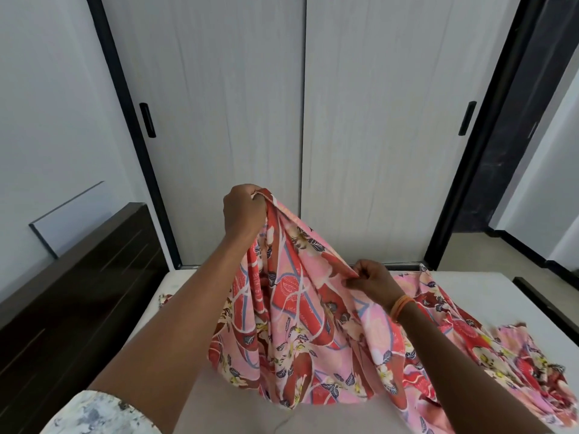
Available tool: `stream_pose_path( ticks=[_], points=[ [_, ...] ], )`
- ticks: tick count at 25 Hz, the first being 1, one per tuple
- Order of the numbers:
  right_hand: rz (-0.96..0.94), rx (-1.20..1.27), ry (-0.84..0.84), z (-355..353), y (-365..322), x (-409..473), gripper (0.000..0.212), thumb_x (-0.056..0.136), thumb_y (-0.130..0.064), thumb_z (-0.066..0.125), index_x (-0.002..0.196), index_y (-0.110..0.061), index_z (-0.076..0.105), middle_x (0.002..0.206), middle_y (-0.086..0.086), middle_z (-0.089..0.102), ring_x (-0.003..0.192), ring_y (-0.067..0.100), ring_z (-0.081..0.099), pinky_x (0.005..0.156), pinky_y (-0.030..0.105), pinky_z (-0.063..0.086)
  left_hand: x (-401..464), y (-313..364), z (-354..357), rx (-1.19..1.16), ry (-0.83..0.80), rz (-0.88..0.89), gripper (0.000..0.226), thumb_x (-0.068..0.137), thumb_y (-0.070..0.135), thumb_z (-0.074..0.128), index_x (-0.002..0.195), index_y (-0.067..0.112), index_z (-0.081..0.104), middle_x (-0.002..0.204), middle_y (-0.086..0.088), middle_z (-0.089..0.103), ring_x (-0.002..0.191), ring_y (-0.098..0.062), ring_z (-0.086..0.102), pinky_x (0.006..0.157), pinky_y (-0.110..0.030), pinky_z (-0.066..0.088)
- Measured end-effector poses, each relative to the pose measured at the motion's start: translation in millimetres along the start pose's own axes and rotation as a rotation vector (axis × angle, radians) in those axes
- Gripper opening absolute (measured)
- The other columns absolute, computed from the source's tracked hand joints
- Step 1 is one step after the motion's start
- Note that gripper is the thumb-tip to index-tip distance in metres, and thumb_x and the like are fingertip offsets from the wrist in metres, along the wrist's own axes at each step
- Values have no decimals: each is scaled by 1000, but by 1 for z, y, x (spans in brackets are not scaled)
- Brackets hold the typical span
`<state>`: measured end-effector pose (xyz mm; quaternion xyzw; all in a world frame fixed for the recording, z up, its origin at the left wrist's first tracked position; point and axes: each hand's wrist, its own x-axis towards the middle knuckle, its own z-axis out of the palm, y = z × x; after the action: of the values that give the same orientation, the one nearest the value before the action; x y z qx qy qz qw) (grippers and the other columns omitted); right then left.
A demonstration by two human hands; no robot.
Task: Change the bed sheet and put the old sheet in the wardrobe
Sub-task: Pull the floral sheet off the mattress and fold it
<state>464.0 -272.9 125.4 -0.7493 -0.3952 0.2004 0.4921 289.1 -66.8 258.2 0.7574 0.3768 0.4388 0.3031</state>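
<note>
A pink and red floral bed sheet (300, 324) hangs bunched above the bare white mattress (488, 296). My left hand (242, 211) grips its hemmed edge and holds it raised high. Lower and to the right, my right hand (372, 278) pinches a fold of the same edge. The rest of the sheet trails over the mattress to the right. Behind the bed stands the wardrobe (219, 120), its two pale sliding doors closed.
A dark wooden headboard (72, 296) runs along the left side. A white panel (69, 214) leans on the wall behind it. Black door handles (147, 119) sit on the wardrobe doors. A dark doorway frame (488, 170) is at the right.
</note>
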Motion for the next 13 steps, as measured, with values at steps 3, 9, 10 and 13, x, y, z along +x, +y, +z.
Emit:
stream_pose_path(
  ticks=[3, 9, 10, 13],
  points=[
    [-16, -81, -94, -9, -2, 4, 23, 75, 2, 76, 68, -10, 57, 66, 3, 57, 62, 14, 50, 61, 26, 44, -2, -3, -2, 5, 5, -14, 32, 96, 10, 46, 102, 10, 77, 91, -5, 74, 81, -18, 67, 61, -18, 48],
    [81, 148, -179, -1, -9, 3, 19, 76, -10, 80, 75, -10, 61, 73, 6, 68, 66, 19, 64, 58, 28, 48, -5, 2, -3, -25, 12, -7, 32, 95, 9, 45, 101, 8, 77, 92, -6, 74, 81, -17, 66, 63, -16, 47],
    [95, 177, -196, 0, -8, 1, 19, 77, -16, 81, 83, -7, 65, 80, 6, 72, 71, 19, 68, 62, 29, 51, -5, 2, -4, -30, 12, -8, 32, 95, 9, 45, 102, 8, 77, 93, -6, 74, 81, -18, 66, 64, -17, 48],
    [69, 203, -186, 3, -8, -3, 19, 82, -20, 77, 84, -2, 71, 78, 6, 73, 67, 17, 68, 61, 27, 52, -5, 4, -7, -42, 18, -6, 31, 97, 11, 46, 104, 8, 76, 94, -6, 74, 84, -19, 67, 70, -25, 55]
  ],
)
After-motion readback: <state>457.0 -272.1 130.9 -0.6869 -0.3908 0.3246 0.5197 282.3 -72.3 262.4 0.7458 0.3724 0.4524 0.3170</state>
